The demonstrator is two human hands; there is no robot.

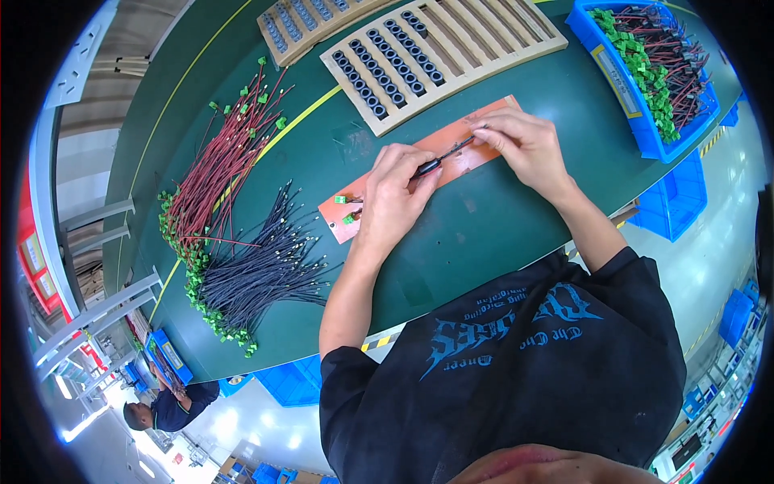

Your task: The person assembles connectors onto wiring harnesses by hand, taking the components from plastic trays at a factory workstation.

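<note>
My left hand [395, 187] is closed round a short black cylindrical piece [429, 167]. A thin dark wire or rod [458, 148] runs from that piece to my right hand [520, 143], whose thumb and fingers pinch its far end. Both hands are over a long orange board [463, 167] lying aslant on the green table. By my left wrist, green connectors [342, 199] with short dark leads show at the board's left end. My fingers hide part of the black piece and the wire's tip.
A wooden rack [476, 64] holds rows of black rings; another rack [282, 48] stands behind it. Red wires [222, 153] and black wires [266, 262] with green connectors lie left on the table [484, 234]. A blue bin [645, 121] of wired parts stands right. A person [173, 406] is lower left.
</note>
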